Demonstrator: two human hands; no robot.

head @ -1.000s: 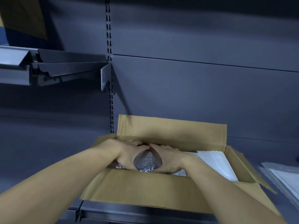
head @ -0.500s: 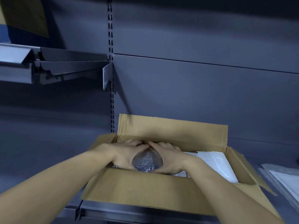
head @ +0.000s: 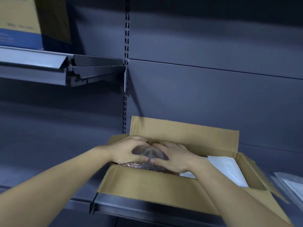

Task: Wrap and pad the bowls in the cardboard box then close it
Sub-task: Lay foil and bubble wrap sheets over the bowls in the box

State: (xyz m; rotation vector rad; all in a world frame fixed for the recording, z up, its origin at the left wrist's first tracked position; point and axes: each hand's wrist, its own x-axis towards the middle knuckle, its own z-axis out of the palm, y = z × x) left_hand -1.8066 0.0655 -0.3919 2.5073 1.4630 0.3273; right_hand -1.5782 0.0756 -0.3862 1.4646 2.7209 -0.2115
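Print on upper-shelf carton [head: 19, 22] too blurred; nothing readable.

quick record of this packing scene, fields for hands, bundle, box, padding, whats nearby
left hand: holds the silver-wrapped bundle from its left
right hand: holds it from the right, thumbs meeting in front
bundle place: inside the cardboard box, left part
box state: on a shelf, flaps open
white padding: in the box's right part
loose sheets: on the shelf, right of the box
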